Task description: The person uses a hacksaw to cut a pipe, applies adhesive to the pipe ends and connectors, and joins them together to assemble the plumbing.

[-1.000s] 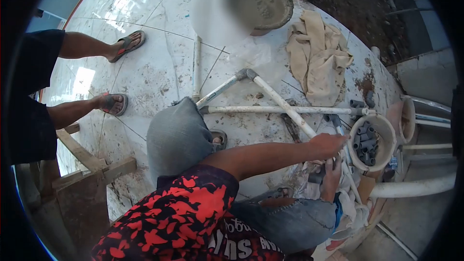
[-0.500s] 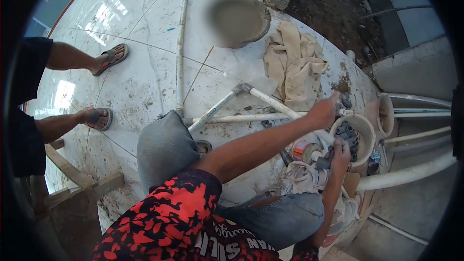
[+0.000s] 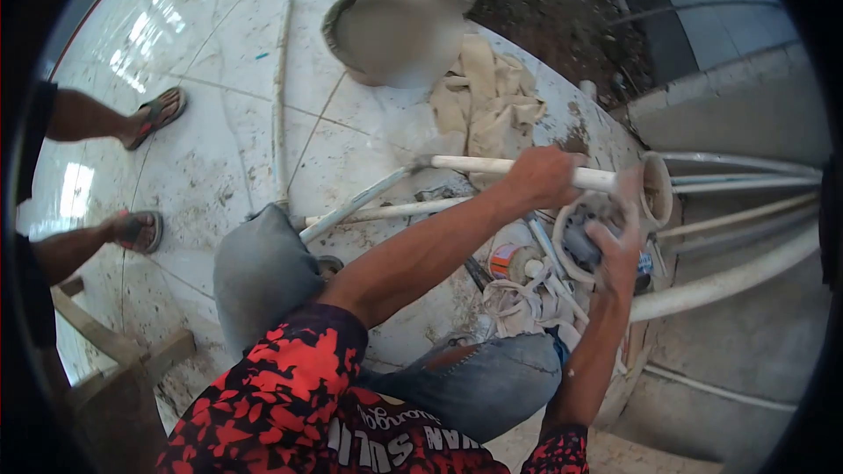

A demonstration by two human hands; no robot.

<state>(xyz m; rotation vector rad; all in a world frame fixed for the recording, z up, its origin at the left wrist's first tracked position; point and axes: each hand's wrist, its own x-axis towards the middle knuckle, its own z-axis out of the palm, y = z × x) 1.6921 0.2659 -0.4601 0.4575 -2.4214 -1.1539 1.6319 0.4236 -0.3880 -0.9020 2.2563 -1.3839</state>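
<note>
A white PVC pipe runs rightward from a grey elbow that joins it to a second pipe length. My left hand is closed around the first pipe near its right end. At that end is my right hand, with its fingertips smeared by motion and its thumb apart. I cannot make out whether a fitting is in its palm. Below it, a round tub holds several grey pipe fittings, partly hidden by the hand.
An orange-labelled can and a pale rag lie near my knee. Beyond are a beige cloth, a partly blurred bucket and a loose pipe. Another person's feet stand at left. Pipes line the right wall.
My left hand has moved back along the pipe from its end and grips it. My right hand has risen from beside the tub to the pipe's end. The view has shifted right.
</note>
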